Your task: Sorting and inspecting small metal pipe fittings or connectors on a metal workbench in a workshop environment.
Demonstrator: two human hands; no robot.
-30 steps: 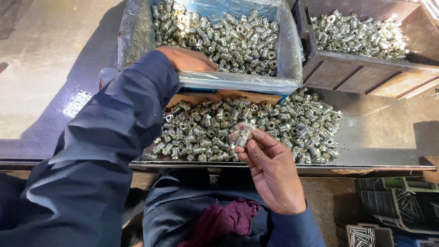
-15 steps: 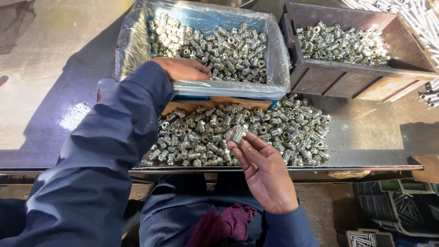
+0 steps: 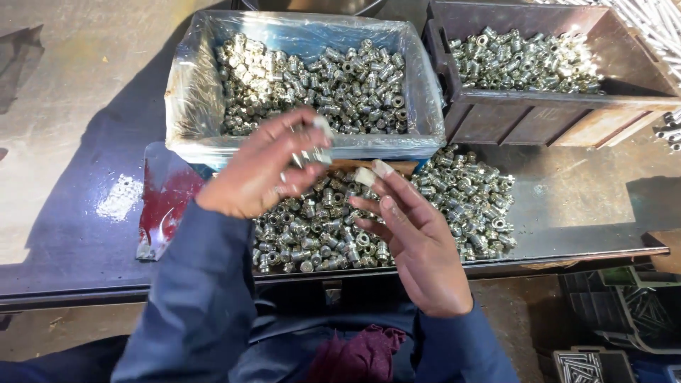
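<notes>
Overhead, left hand (image 3: 259,174) fingers pinching metal fittings (image 3: 312,152) before fitting-filled lined crate (image 3: 191,106); right hand (image 3: 418,241) fingers spread.

Small shiny silver metal fittings (image 3: 454,206), glossy, heaped on dull dark steel bench (image 3: 582,213), scuffed. Blue bin lined with clear crinkled plastic film (image 3: 191,106), glossy. Brown rusty metal crate (image 3: 539,120), matt. Dark blue cloth sleeve (image 3: 206,298), matt.

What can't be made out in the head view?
- Left hand: motion-blurred; the small metal parts at its fingertips cannot be counted.
- Loose pile: its middle is hidden behind both hands.
- Right hand: whether its fingertips pinch anything is unclear.
- Wooden box: top edge cut off.
</notes>
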